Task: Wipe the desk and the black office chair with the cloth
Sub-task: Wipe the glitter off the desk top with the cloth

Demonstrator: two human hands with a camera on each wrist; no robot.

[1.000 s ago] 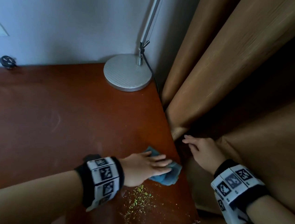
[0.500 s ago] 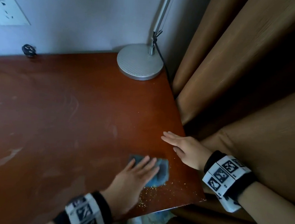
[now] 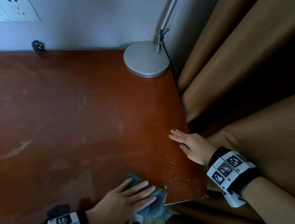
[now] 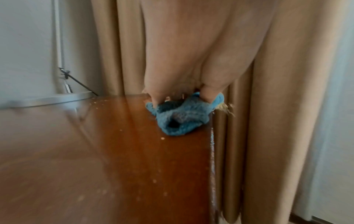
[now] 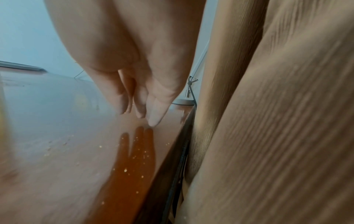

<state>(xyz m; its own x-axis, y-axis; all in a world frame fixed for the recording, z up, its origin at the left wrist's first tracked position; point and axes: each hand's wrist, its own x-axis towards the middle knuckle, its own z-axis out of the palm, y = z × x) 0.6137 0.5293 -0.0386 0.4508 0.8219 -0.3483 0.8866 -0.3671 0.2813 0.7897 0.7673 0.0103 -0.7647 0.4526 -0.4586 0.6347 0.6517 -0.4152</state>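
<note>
A crumpled blue cloth (image 3: 155, 201) (image 4: 180, 115) lies at the near front edge of the red-brown desk (image 3: 70, 123), partly hanging over it. My left hand (image 3: 132, 196) presses flat on the cloth with straight, spread fingers (image 4: 153, 97). My right hand (image 3: 187, 142) lies flat with straight fingers (image 5: 153, 115) by the desk's right edge, holding nothing. Yellowish crumbs (image 3: 171, 161) (image 5: 134, 157) dot the desk between the two hands. No black office chair is in view.
A silver lamp base (image 3: 146, 60) with its pole and black cord stands at the back right corner. Brown curtains (image 3: 243, 84) hang right against the desk's right edge. A wall socket plate (image 3: 13, 7) and a small black plug (image 3: 38, 46) are at the back left.
My left hand has dragged the cloth from the right edge toward me to the front edge, sweeping most crumbs along. The right hand moved from beside the desk onto its surface.
</note>
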